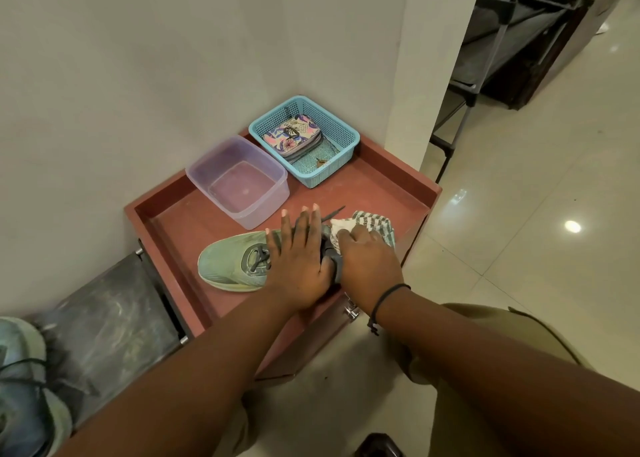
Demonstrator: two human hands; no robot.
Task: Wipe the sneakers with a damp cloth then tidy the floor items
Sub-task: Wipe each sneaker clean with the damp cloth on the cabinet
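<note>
Red tabletop [381, 186]: left hand [299, 262] spread flat on sneaker [232, 262]; right hand [367, 259] grips cloth [372, 224].

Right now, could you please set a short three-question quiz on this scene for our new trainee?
1. True or false: the left hand lies flat on the green sneaker.
2. What does the right hand press against the heel? A) sponge B) striped cloth C) brush
3. Fill in: the floral pouch sits in the blue ___.

Key:
1. True; its fingers are straight.
2. B.
3. basket, beside the clear plastic tub on the red cabinet top.
</note>
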